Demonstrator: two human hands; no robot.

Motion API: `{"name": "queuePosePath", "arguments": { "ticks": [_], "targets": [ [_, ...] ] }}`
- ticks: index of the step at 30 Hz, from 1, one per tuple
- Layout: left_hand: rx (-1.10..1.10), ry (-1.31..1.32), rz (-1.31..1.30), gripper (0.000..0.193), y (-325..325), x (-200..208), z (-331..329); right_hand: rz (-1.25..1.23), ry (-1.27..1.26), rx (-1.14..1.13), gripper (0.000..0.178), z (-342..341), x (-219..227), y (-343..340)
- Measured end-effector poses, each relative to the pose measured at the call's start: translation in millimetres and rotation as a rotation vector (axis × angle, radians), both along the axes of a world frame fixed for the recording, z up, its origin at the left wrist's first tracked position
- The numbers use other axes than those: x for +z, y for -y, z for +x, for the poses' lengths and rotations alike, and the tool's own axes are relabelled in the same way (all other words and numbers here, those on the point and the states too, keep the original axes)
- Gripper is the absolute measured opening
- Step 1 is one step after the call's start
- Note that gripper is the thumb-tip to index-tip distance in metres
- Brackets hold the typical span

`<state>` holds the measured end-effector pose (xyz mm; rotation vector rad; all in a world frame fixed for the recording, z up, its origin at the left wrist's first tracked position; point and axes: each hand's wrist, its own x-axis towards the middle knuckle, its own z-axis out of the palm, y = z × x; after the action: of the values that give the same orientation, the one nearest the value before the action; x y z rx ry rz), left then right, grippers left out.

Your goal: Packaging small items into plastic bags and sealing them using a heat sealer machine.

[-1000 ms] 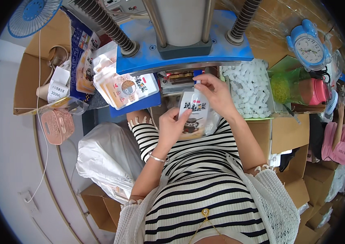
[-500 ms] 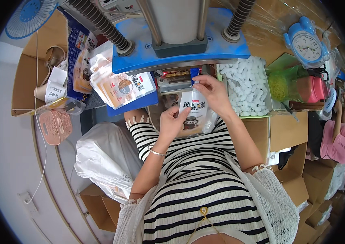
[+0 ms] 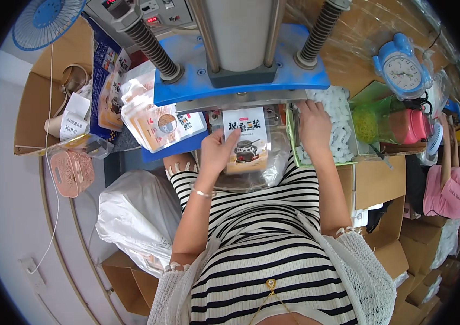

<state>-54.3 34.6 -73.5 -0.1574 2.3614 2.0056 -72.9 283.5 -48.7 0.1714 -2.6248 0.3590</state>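
A flat white-and-tan drink pouch, printed with a dark pot, lies under the front edge of a blue press. My left hand grips its left side, thumb on the printed front. At the right, my right hand reaches into a green-edged box of small white plastic pieces. Its fingers are apart among the pieces, with the tips partly hidden, and nothing shows in its grasp. Clear plastic lies beside and under the pouch, over my lap.
A fanned stack of similar pouches rests on a blue tray at left. Two spring-wrapped posts flank the press. Right stand a blue alarm clock and a pink-lidded container. A person in pink sits far right.
My right hand has left the pouch's top and moved right into the box of white pieces. The pouch has moved slightly up and left, still in my left hand.
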Motion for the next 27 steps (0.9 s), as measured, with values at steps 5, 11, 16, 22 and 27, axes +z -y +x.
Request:
{"name": "queuePosePath", "arguments": {
  "ticks": [5,11,16,22,27],
  "targets": [
    [0.308,-0.494,-1.13,0.052,35.4,33.2,0.3,0.07,0.064,-0.063,0.018,-3.1,1.9,-0.7],
    [0.123,-0.574,-0.963,0.038,41.6,-15.4,40.3,0.042,0.126,-0.101,0.014,-11.2,-2.6,2.5],
    [0.126,-0.52,-0.928,0.032,55.9,-11.3,30.5,-0.114,0.143,-0.109,0.013,-12.2,1.7,-0.4],
    [0.264,-0.52,-0.924,0.018,56.1,38.3,38.8,-0.297,0.179,-0.211,0.011,12.8,7.7,-5.5],
    [-0.028,-0.318,-0.41,0.015,20.5,83.8,55.6,-1.041,0.357,0.095,0.011,30.1,25.5,13.0]
  ]
}}
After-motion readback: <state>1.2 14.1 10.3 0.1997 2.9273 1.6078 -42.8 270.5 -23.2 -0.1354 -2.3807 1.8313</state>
